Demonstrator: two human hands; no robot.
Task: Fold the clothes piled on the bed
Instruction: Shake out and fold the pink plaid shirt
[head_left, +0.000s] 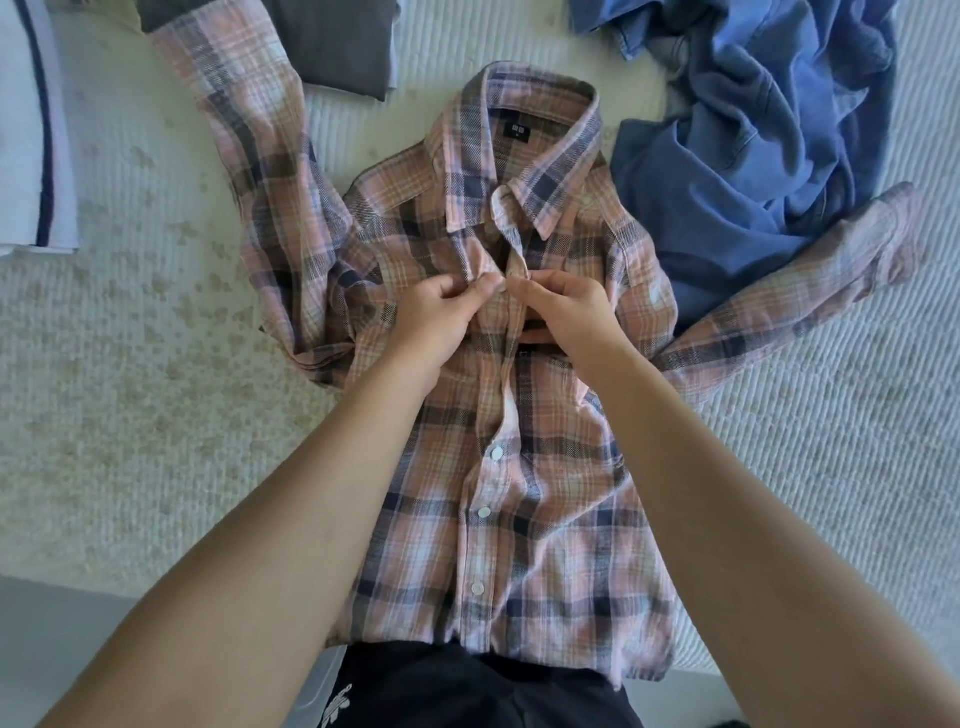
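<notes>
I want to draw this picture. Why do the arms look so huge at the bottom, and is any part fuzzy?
In the head view the wide lens stretches things near the edges, so the forearms look giant beside the left hand and right hand. Soft, even daylight falls on the plaid shirt, with no glare. The blue clothes near the corner look slightly smeared.

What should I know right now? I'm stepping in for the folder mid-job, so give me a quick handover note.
Left hand and right hand each pinch the front edge of the plaid shirt near the chest, apparently buttoning it. The shirt lies face up on the bed, sleeves spread.
Done: lower buttons closed; a grey garment lies folded.
Left: fold the shirt, then the blue clothes.
</notes>
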